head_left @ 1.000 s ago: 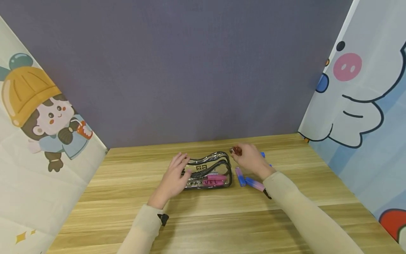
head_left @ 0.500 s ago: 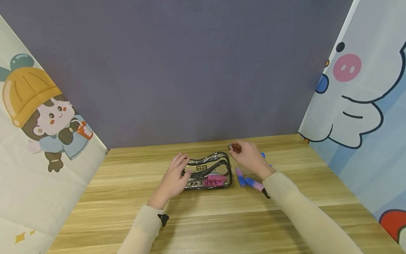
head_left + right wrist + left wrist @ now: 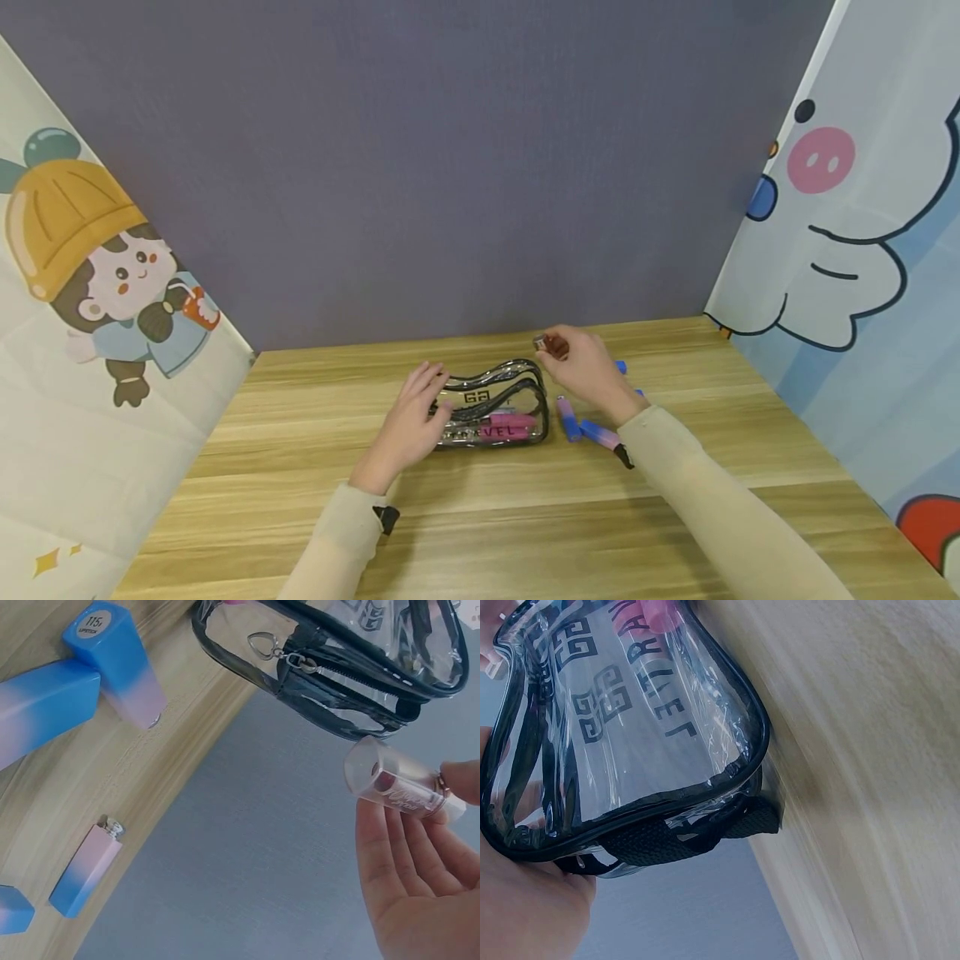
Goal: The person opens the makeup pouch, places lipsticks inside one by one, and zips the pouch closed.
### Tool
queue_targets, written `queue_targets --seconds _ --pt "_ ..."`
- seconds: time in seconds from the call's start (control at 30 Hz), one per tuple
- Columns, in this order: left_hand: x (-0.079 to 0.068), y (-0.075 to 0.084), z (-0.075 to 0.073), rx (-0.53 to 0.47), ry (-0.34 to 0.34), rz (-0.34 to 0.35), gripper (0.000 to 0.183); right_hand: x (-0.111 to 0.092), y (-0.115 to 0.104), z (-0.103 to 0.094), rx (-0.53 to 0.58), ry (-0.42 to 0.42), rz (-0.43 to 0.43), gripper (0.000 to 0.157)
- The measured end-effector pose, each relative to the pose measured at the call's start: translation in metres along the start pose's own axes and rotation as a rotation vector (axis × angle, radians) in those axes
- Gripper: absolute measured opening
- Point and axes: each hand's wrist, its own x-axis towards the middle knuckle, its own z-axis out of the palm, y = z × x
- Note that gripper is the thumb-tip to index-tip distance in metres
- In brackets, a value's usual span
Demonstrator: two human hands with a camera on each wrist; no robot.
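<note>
A clear pouch with black trim and printed letters (image 3: 477,397) stands on the table, with pink tubes (image 3: 513,421) inside. My left hand (image 3: 408,417) rests against its left end, fingers extended and thumb apart; in the left wrist view part of that hand is hidden by the pouch. Behind the pouch's right end, my right hand (image 3: 588,367) pinches a lipstick (image 3: 394,780) between thumb and fingers. That lipstick has a clear case with a dark red stick inside. In the right wrist view, the pouch's zipper (image 3: 352,684) is visible above the lipstick, apart from it.
Several blue-and-pink lipstick tubes (image 3: 568,417) lie on the wooden table (image 3: 480,517) right of the pouch, partly under my right arm. A small tube with a metal end (image 3: 86,870) lies near the table's edge. A dark grey panel (image 3: 480,183) stands behind.
My right hand has shifted slightly away from me and to the left, carrying the lipstick. The left hand and the pouch have stayed in place.
</note>
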Motion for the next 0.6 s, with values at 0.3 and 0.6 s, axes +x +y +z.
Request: queue_targets --seconds 0.3,0.6 --pt "0.0 0.0 -0.001 0.004 0.001 0.004 0.053 -0.001 -0.009 -0.001 0.026 0.025 -0.05 0.028" --pt "0.0 0.0 -0.001 0.003 -0.001 0.003 0.053 0.0 -0.019 0.0 0.053 0.051 -0.092 0.027"
